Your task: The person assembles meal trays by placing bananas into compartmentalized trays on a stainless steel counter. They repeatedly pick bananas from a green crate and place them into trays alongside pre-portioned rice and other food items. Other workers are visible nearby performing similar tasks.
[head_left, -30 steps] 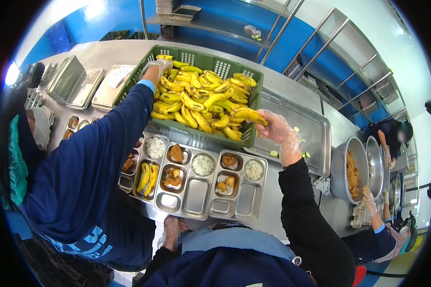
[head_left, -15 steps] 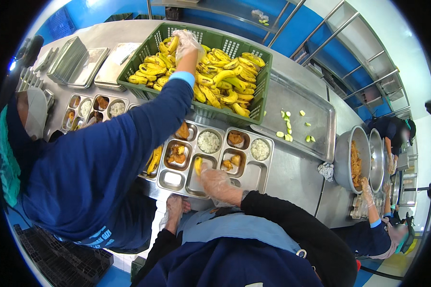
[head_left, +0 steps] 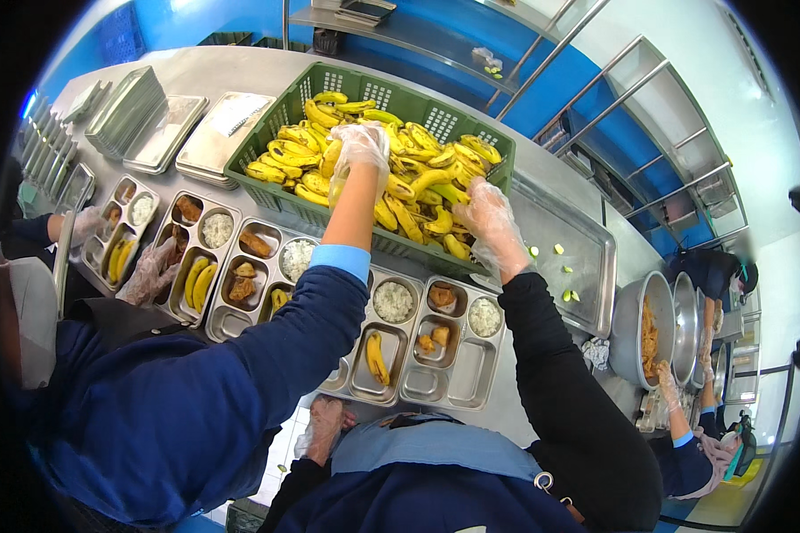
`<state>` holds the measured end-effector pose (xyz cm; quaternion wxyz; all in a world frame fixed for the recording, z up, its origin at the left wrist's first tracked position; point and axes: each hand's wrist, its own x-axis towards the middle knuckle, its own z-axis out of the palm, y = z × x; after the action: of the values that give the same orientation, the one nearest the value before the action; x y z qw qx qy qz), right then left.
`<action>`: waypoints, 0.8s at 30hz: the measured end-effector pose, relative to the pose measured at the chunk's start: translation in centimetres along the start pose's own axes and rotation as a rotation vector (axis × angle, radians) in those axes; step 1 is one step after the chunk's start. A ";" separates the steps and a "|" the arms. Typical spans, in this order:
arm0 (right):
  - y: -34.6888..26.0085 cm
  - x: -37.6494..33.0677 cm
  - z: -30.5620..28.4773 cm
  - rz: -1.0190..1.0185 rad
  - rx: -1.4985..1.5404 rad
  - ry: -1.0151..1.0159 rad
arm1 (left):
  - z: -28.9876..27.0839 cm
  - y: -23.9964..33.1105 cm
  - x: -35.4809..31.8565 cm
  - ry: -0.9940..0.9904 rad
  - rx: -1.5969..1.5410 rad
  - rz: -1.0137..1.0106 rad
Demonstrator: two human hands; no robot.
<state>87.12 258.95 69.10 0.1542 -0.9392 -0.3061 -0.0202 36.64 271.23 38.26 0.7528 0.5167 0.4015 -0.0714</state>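
My right hand, in a clear plastic glove, reaches over the near right side of a green crate heaped with yellow bananas. Its fingers are closed on a banana with a greenish skin. Low by the table edge, my left hand, gloved too, is loosely curled with nothing visible in it. In front of me stands a steel compartment tray with rice and one banana in its large compartment. Beside it, another tray holds rice and browned food; its large compartment is bare.
A co-worker's gloved hand is among the bananas, that arm crossing the trays on my left. More filled trays line the table there. Green peel bits lie on a large steel tray. Metal bowls stand at the right.
My right hand has left the tray, leaving a banana in it, and moved up to the crate. The co-worker's hand has shifted right and nearer within the crate.
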 end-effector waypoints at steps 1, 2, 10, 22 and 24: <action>-0.5 0.8 -0.2 -0.007 0.059 0.001 | 0.1 -0.1 0.1 0.000 0.001 -0.008; -1.2 1.5 -0.2 -0.056 0.080 -0.015 | 0.1 -0.2 0.1 -0.002 0.000 -0.018; -4.1 3.8 0.0 -0.435 -0.149 0.050 | -0.3 -1.2 0.4 -0.002 0.002 -0.064; -2.3 -1.8 -3.9 -0.679 0.311 0.610 | -2.0 -4.2 3.3 -0.041 -0.034 -0.154; -2.5 -3.6 -4.9 -0.663 0.354 0.616 | -2.1 -4.1 3.6 0.002 0.058 -0.051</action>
<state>83.00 257.28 73.97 0.3801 -0.7010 -0.5276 -0.2929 35.73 272.24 32.57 0.7349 0.5281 0.4132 -0.1015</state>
